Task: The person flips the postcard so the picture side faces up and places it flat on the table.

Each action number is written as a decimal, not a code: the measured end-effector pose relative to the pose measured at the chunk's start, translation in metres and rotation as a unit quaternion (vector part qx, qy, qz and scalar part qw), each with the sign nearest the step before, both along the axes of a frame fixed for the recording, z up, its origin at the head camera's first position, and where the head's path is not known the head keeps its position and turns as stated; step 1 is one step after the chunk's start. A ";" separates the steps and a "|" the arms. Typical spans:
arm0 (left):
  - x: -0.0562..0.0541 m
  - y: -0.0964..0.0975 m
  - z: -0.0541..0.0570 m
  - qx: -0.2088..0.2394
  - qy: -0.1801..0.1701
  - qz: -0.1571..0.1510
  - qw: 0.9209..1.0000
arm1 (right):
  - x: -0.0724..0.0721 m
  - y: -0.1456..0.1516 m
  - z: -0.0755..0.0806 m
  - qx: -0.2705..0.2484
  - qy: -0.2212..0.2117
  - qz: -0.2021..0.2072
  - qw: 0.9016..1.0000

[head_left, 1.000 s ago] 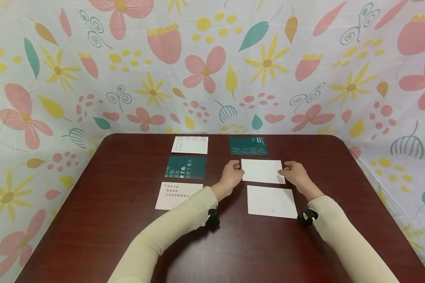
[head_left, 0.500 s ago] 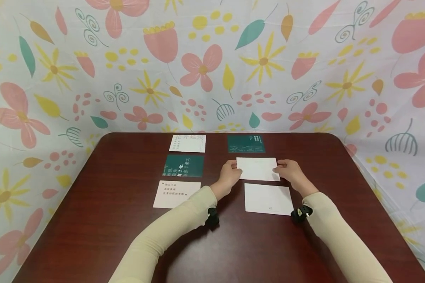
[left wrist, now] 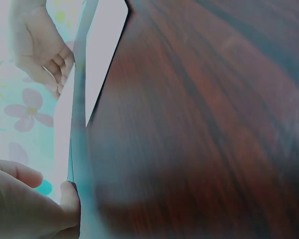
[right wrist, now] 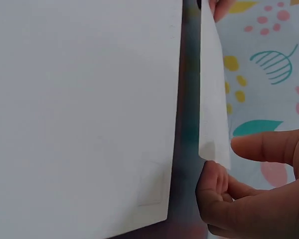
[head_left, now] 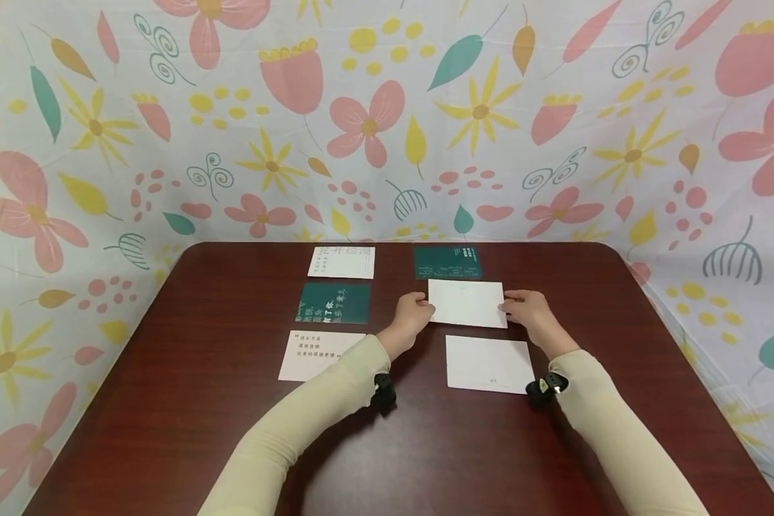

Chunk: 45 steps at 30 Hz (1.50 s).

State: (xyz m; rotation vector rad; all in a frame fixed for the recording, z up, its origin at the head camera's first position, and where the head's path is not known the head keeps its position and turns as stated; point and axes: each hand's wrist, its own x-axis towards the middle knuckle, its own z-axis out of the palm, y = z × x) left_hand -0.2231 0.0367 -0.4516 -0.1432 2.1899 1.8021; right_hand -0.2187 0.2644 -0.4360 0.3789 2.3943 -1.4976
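Observation:
A white postcard (head_left: pixel 467 304), blank side up, is held between both hands at its short edges. My left hand (head_left: pixel 413 320) pinches its left edge; in the left wrist view the left thumb (left wrist: pixel 71 201) lies at the card's edge. My right hand (head_left: pixel 530 314) grips the opposite edge, and in the right wrist view its thumb (right wrist: pixel 264 147) and curled fingers (right wrist: pixel 214 194) are on either side of a corner. Just nearer to me lies a second white postcard (head_left: pixel 490 364) with small print at its lower edge. Beyond the held card is a dark green postcard (head_left: pixel 448 262).
On the left of the dark red table (head_left: pixel 200 430) lie a white card with grey lettering (head_left: pixel 342 263), a green lettered card (head_left: pixel 335 304) and a pale pink lettered card (head_left: pixel 316 353), partly covered by the left sleeve. A flowered cloth (head_left: pixel 368 193) hangs behind.
Between both hands, the white postcard has shifted slightly away from me, widening its gap to the nearer white card. The other cards lie where they were; the head view has shifted a little.

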 end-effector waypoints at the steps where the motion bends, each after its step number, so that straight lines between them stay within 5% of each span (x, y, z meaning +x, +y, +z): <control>1: -0.001 -0.001 0.000 0.001 0.000 -0.001 1.000 | 0.000 0.000 0.001 -0.004 0.002 -0.002 1.000; 12: -0.012 -0.014 0.001 0.034 0.027 0.014 0.999 | 0.001 0.001 0.002 -0.042 0.039 -0.028 0.998; 28: -0.018 -0.024 0.009 0.067 0.015 0.036 0.997 | -0.001 -0.001 0.008 -0.051 0.084 -0.026 0.995; 45: -0.020 -0.023 0.012 0.156 0.012 0.031 0.987 | -0.001 0.001 0.011 -0.201 0.089 -0.055 0.974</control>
